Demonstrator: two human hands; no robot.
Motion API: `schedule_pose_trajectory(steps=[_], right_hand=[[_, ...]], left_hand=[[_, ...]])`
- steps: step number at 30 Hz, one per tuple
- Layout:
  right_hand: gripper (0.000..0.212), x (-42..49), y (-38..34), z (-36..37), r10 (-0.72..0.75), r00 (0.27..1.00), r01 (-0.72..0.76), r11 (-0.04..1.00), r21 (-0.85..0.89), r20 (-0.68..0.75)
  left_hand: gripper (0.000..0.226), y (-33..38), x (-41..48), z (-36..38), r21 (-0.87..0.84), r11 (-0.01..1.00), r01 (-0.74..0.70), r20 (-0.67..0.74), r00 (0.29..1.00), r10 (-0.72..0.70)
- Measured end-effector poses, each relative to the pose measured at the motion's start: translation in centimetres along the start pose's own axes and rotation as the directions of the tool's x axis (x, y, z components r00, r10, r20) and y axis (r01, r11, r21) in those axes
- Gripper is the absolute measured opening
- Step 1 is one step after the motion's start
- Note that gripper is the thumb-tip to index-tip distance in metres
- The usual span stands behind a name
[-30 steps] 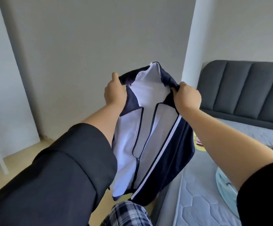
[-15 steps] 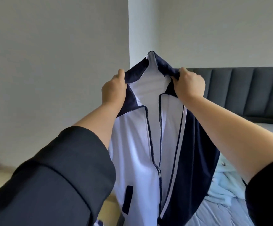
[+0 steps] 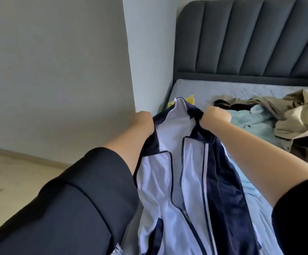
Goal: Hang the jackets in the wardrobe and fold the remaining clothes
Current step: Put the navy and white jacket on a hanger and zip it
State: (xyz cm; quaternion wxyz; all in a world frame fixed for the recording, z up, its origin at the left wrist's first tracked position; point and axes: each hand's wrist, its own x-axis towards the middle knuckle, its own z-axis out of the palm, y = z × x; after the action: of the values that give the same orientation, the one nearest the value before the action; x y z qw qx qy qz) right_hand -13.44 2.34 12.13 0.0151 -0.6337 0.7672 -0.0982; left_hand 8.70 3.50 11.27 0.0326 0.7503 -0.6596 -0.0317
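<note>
A navy and white zip jacket hangs between my hands over the near side of the bed, front toward me, zip partly open. My left hand grips the collar on the left shoulder. My right hand grips the collar on the right. On the mattress beyond lie a light blue garment, a beige jacket with dark lining, and a yellow piece of cloth behind the collar. No wardrobe is in view.
The bed has a grey mattress and a dark padded headboard at the back. A white wall corner stands left of the bed. Pale floor lies at the lower left.
My hands have lowered the jacket from head height down toward the bed, and my view has tipped down and right, bringing the mattress and the other clothes into sight.
</note>
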Motion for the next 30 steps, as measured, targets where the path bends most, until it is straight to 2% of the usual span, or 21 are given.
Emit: schedule_pose_trajectory(steps=[1, 3, 5, 6, 7, 9, 10, 11, 12, 14, 16, 17, 19, 21, 23, 30], right_hand=[[0.016, 0.7, -0.4, 0.5, 0.024, 1.0, -0.023, 0.998, 0.06, -0.014], [0.014, 3.4, -1.2, 0.2, 0.101, 0.993, -0.078, 0.954, 0.29, -0.066], [0.016, 5.9, -1.7, -0.4, 0.155, 0.978, -0.064, 0.86, 0.506, -0.139], [0.018, 6.9, -1.9, -0.8, 0.16, 0.972, -0.035, 0.824, 0.566, -0.172], [0.021, 7.6, -2.2, -0.8, 0.147, 0.97, -0.001, 0.8, 0.6, -0.194], [0.039, 7.4, -2.6, 0.6, 0.042, 0.984, 0.083, 0.754, 0.652, -0.173], [0.051, 7.0, -2.7, 2.1, -0.022, 0.988, 0.119, 0.75, 0.65, -0.156], [0.06, 6.3, -2.5, 4.0, -0.076, 0.985, 0.157, 0.776, 0.611, -0.156], [0.065, 5.3, -2.3, 6.1, -0.117, 0.981, 0.182, 0.821, 0.541, -0.153], [0.068, 2.6, -1.5, 10.8, -0.148, 0.986, 0.165, 0.905, 0.392, -0.074], [0.065, -0.9, -0.6, 15.9, -0.155, 0.982, 0.125, 0.961, 0.245, 0.111], [0.063, -2.9, -0.2, 18.4, -0.147, 0.964, 0.111, 0.98, 0.167, 0.22], [0.059, -6.3, 0.7, 23.0, -0.092, 0.913, 0.078, 0.996, 0.051, 0.398], [0.062, -8.4, 1.5, 26.3, -0.053, 0.897, 0.056, 0.998, 0.007, 0.438], [0.063, -9.2, 1.9, 28.4, -0.057, 0.923, 0.057, 0.998, 0.011, 0.38], [0.067, -9.4, 2.3, 32.2, -0.101, 0.971, 0.096, 0.995, 0.035, 0.215]], left_hand=[[0.009, 0.4, 0.9, 0.2, -0.05, 0.998, 0.031, 0.006, 1.0, -0.03], [0.012, 1.2, 3.9, -0.4, -0.337, 0.931, 0.142, 0.007, 0.989, -0.148], [0.01, 1.8, 6.4, -1.3, -0.645, 0.735, 0.208, -0.011, 0.96, -0.281], [0.011, 2.1, 7.3, -1.7, -0.749, 0.638, 0.179, -0.028, 0.953, -0.301], [0.016, 2.7, 8.1, -1.8, -0.832, 0.543, 0.116, -0.043, 0.962, -0.271], [0.053, 3.8, 7.8, -1.1, -0.943, 0.333, 0.014, -0.023, 0.994, -0.104], [0.074, 4.1, 7.3, 0.1, -0.965, 0.262, 0.025, 0.021, 1.0, -0.018], [0.087, 4.2, 6.8, 1.9, -0.967, 0.253, 0.04, 0.052, 0.998, 0.042], [0.092, 3.9, 6.0, 4.0, -0.953, 0.298, 0.055, 0.082, 0.994, 0.078], [0.091, 2.9, 4.5, 9.0, -0.864, 0.496, 0.082, 0.164, 0.979, 0.124], [0.082, 1.7, 2.5, 14.0, -0.661, 0.745, 0.087, 0.321, 0.93, 0.177], [0.078, 1.0, 1.4, 16.4, -0.544, 0.838, 0.05, 0.4, 0.893, 0.207], [0.071, -0.1, -1.0, 20.6, -0.348, 0.934, -0.075, 0.497, 0.83, 0.252], [0.066, -0.8, -2.9, 23.5, -0.211, 0.958, -0.196, 0.491, 0.826, 0.277], [0.064, -1.2, -3.9, 25.6, -0.144, 0.955, -0.261, 0.421, 0.857, 0.297], [0.063, -2.0, -3.9, 29.2, -0.106, 0.928, -0.357, 0.235, 0.898, 0.373]])
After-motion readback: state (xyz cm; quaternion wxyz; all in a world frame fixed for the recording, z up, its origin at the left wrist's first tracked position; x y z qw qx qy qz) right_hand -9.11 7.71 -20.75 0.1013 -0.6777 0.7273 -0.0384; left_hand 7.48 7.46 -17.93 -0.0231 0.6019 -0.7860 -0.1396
